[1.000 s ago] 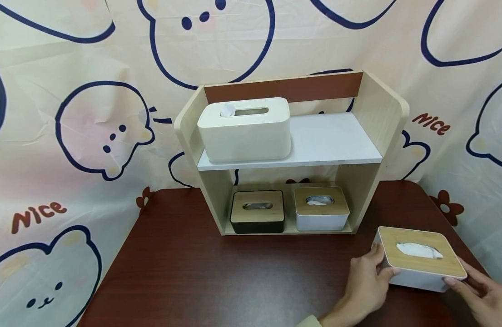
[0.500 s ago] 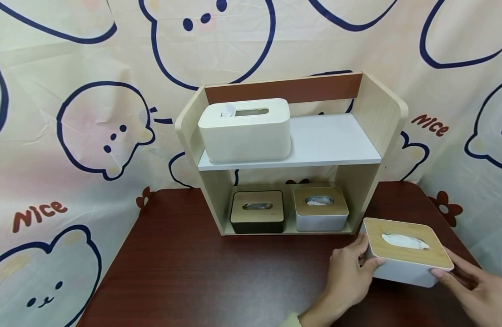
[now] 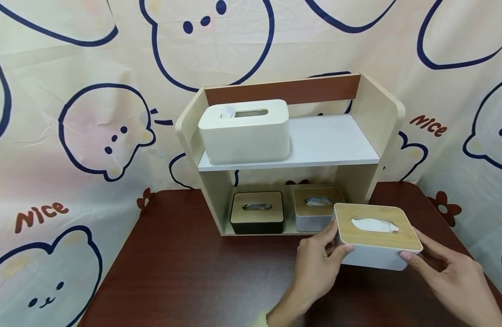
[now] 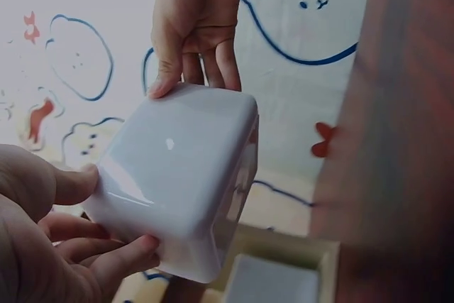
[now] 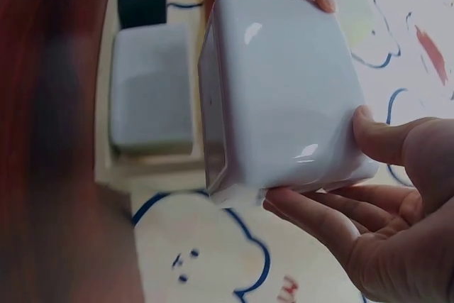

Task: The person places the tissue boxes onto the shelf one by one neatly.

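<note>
Between my two hands is a white tissue box (image 3: 377,227) with a wooden lid and a tissue showing in its slot. It is tilted and held above the table, in front of the shelf's lower right corner. My left hand (image 3: 318,268) grips its left end, thumb on the front face. At the opposite end my right hand (image 3: 451,272) holds it, thumb near the front right corner. Both wrist views show the box's glossy white side, with fingers (image 4: 117,260) at one end. Behind it, a smaller white tissue box (image 3: 310,221) with a wooden lid is partly covered.
A two-tier shelf (image 3: 332,141) stands at the back of the dark wooden table (image 3: 185,281). On its upper board, at the left, sits a large cream tissue box (image 3: 246,136). A black tissue box (image 3: 256,225) with a wooden lid occupies the lower tier's left.
Both hands have carried the white tissue box leftward and up from the table's right side toward the shelf. It now overlaps the smaller white box in view.
</note>
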